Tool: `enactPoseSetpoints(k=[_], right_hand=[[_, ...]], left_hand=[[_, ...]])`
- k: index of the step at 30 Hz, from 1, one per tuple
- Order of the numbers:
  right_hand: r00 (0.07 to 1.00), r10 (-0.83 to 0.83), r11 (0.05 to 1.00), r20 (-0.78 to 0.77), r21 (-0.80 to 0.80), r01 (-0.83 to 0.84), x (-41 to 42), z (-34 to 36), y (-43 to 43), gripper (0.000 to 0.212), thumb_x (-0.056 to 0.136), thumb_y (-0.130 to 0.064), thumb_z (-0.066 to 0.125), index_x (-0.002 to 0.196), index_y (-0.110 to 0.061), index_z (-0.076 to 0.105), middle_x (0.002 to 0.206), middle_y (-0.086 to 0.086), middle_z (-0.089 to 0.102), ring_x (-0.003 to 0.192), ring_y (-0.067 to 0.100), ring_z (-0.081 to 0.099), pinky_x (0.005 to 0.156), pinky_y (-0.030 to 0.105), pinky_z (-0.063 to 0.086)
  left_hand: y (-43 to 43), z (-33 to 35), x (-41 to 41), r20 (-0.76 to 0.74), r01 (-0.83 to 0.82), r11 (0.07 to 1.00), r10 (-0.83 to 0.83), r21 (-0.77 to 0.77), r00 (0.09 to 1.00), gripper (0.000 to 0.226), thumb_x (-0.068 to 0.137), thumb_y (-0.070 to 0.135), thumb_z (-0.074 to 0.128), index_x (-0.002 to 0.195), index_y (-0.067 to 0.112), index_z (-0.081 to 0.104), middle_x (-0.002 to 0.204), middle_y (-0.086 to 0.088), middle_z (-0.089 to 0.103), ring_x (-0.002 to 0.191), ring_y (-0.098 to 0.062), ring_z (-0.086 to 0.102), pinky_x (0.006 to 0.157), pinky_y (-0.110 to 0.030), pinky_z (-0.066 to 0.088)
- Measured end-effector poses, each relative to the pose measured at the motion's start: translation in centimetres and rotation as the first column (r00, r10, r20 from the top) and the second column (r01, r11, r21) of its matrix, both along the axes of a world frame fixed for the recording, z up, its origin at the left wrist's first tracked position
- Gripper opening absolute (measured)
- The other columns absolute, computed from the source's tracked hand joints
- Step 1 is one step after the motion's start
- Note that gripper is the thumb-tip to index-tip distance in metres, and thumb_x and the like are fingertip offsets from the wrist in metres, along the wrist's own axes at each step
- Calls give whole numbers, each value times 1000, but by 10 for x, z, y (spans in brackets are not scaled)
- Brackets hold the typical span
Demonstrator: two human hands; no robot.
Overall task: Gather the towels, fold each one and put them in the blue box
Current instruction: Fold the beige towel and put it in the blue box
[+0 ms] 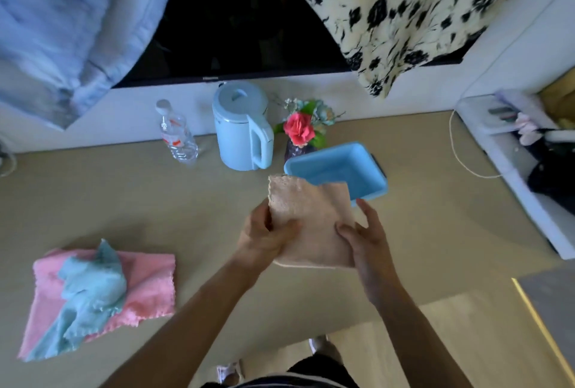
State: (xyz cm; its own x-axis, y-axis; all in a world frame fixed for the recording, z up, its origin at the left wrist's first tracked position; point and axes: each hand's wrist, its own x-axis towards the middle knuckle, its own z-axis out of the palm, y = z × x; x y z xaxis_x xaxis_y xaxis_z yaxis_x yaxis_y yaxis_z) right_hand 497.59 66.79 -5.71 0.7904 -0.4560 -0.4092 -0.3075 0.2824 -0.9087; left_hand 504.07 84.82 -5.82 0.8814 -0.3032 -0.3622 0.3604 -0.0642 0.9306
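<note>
A folded beige towel (311, 216) is held up over the table's middle, its far corner overlapping the near rim of the blue box (339, 166). My left hand (267, 232) grips the towel's left edge, thumb on top. My right hand (364, 238) holds its right edge with the fingers partly spread. The blue box looks empty and sits just beyond the towel. At the table's left lies a pink towel (149, 282) spread flat, with a crumpled light blue towel (90, 291) on top of it.
Behind the box stand a light blue kettle (241, 129), a vase of flowers (303, 131) and a plastic water bottle (177, 135). A dark screen (236, 14) hangs above with cloths draped over it. A white shelf unit (513, 151) borders the table's right.
</note>
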Motion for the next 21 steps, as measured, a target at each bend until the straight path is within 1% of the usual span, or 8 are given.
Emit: enactPoseSetpoints(k=[2,4,7,9,12,15,18,21], right_hand=[[999,43,995,27,-93,-40,15,5,-31,61,90,7,61,138,-25,41,79,6,72,64,9,66,60,20,53],[986,166,962,35,-227,-154,29,7,-62,60,90,8,59,133,-28,37,78,5,67,65,12,61,63,26,51],[928,373,818,0,-473,-329,53,9,-107,49,89,9,57,120,-25,39,92,-4,59,73,4,58,65,24,48],[866,496,674,-64,-601,-430,76,5,-135,38,88,12,53,108,-20,50,97,-3,57,67,-5,54,59,13,42],[762,609,454,-220,-691,-562,113,-9,-170,31,82,12,55,94,-13,68,81,-12,60,60,-10,55,58,8,36],[680,626,291,-381,-696,-657,147,-28,-190,30,77,3,61,96,-17,74,78,-11,69,65,-8,60,65,21,45],[603,599,84,-527,-708,-701,172,-42,-190,30,78,-6,63,104,-19,72,100,6,76,94,25,70,79,34,55],[504,582,-120,-638,-681,-723,190,-61,-184,41,82,-8,62,123,-13,61,110,16,70,101,36,67,80,39,54]], left_hand=[[-21,3,7,63,-67,997,65,43,996,45,73,25,80,113,24,60,99,-4,76,92,-18,73,80,-49,61],[-46,4,14,111,-137,986,126,99,986,54,77,21,81,118,31,48,99,0,75,83,-14,73,69,-42,63],[-85,-1,27,263,-210,951,148,225,953,53,82,18,74,119,39,42,93,3,73,73,-15,71,55,-35,58],[-110,-9,42,340,-241,915,125,324,932,40,84,14,68,114,35,51,89,7,68,65,1,64,52,-20,48],[-144,-26,65,367,-211,881,47,423,929,27,82,6,63,93,30,67,91,7,69,65,5,59,58,-6,40],[-165,-53,85,268,-116,844,-33,524,963,33,78,7,70,108,21,73,110,-1,67,91,-16,64,78,-15,44],[-174,-76,99,162,16,773,-154,635,975,53,72,13,78,123,21,67,129,-10,58,114,-27,60,94,-26,44],[-182,-95,110,96,80,721,-200,688,975,60,70,15,81,128,21,64,133,-11,56,119,-28,59,96,-25,41]])
